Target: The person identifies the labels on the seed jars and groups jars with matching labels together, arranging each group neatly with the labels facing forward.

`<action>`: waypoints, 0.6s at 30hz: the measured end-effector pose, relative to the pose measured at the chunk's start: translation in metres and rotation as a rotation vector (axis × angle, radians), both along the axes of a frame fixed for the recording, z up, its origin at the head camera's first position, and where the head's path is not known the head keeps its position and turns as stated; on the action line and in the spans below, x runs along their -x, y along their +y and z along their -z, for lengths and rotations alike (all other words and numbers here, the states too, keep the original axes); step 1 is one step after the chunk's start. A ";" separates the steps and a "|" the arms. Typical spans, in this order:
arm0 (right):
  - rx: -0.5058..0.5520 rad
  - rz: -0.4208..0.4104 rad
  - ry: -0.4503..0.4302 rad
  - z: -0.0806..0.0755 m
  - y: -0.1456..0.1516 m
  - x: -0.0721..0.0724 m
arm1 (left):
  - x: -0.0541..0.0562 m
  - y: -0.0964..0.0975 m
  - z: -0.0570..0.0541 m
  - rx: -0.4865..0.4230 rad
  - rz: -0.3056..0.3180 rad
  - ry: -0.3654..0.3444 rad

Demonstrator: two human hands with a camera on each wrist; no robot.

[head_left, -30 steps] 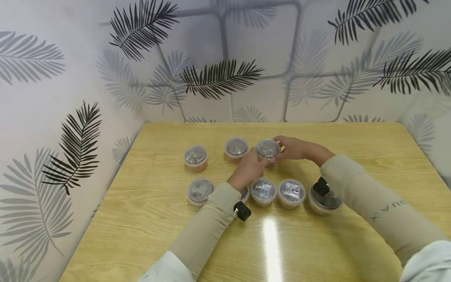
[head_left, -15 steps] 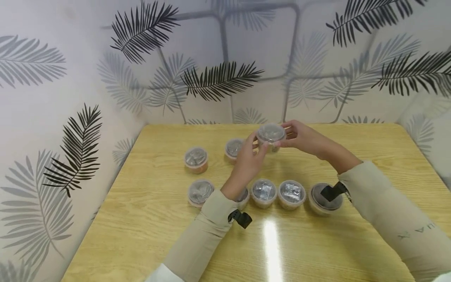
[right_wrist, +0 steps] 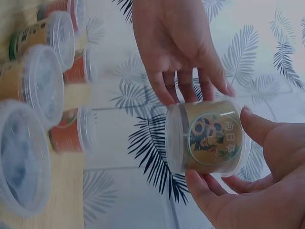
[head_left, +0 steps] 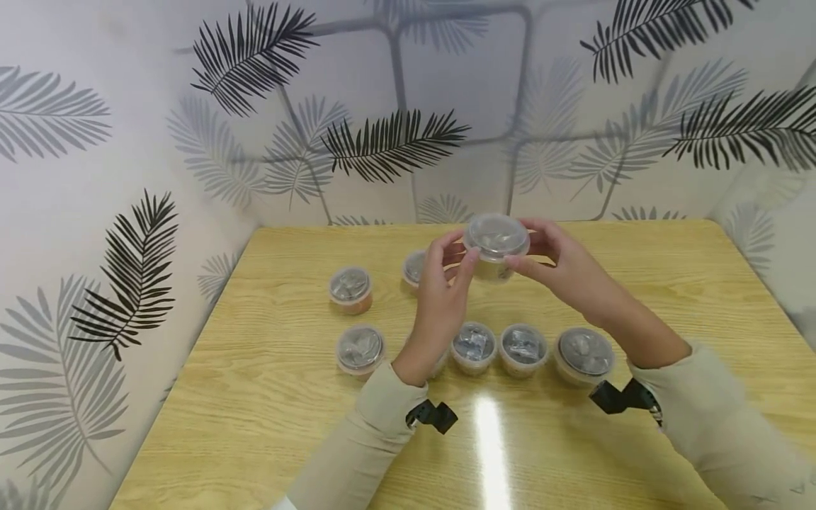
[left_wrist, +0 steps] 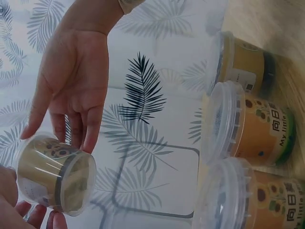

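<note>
Plastic tub (head_left: 496, 237) in gripping left fingers (head_left: 468, 263) and right fingers (head_left: 529, 268), sunflower label (right_wrist: 214, 137) clearest from right wrist

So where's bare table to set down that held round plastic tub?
The yellow wooden table is bare right of the right hand, left of the leftmost tubs and between the beige sleeves. Crowded: the near row's middle, where tubs stand close.

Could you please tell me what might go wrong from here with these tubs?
The raised sunflower-label tub could slip, as the left hand and right hand hold it above the wooden table with nothing beneath. The right arm's black wrist camera appears close to the rightmost lidded tub and might bump it.
</note>
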State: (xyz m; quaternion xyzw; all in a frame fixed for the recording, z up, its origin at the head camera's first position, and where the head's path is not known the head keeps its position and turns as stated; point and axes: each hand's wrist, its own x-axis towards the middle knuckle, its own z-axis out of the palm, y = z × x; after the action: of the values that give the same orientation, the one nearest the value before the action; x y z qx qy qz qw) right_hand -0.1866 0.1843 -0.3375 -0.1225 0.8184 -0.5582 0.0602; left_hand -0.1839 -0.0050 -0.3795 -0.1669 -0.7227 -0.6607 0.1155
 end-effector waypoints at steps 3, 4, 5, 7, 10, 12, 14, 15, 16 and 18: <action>0.015 0.009 0.008 0.002 -0.003 -0.010 | -0.003 0.000 0.001 -0.029 -0.002 -0.006; 0.019 0.011 0.006 0.003 -0.004 -0.012 | -0.004 0.000 0.002 -0.031 -0.001 -0.009; 0.020 0.012 0.003 0.004 -0.005 -0.014 | -0.005 0.000 0.003 -0.030 0.002 -0.013; 0.020 0.005 -0.006 0.005 -0.006 -0.017 | -0.006 0.000 0.005 -0.026 0.016 -0.017; 0.004 -0.012 -0.029 0.008 -0.006 -0.019 | -0.007 -0.001 0.008 -0.016 0.071 -0.014; -0.003 -0.028 -0.046 0.010 -0.005 -0.020 | -0.008 -0.001 0.010 0.004 0.111 0.000; -0.005 -0.038 -0.060 0.013 -0.004 -0.021 | -0.008 -0.001 0.012 0.013 0.144 0.005; -0.004 -0.044 -0.063 0.014 -0.003 -0.022 | -0.008 -0.001 0.012 0.019 0.155 0.005; 0.000 -0.049 -0.061 0.014 -0.003 -0.022 | -0.008 -0.001 0.013 0.023 0.160 0.008; 0.013 -0.051 -0.053 0.015 -0.002 -0.023 | -0.009 -0.002 0.012 -0.002 0.178 -0.003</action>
State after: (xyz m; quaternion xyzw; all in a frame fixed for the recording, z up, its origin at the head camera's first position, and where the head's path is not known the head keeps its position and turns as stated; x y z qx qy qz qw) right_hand -0.1636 0.1826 -0.3527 -0.1288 0.8094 -0.5649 0.0955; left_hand -0.1749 -0.0070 -0.3919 -0.2296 -0.7045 -0.6693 0.0555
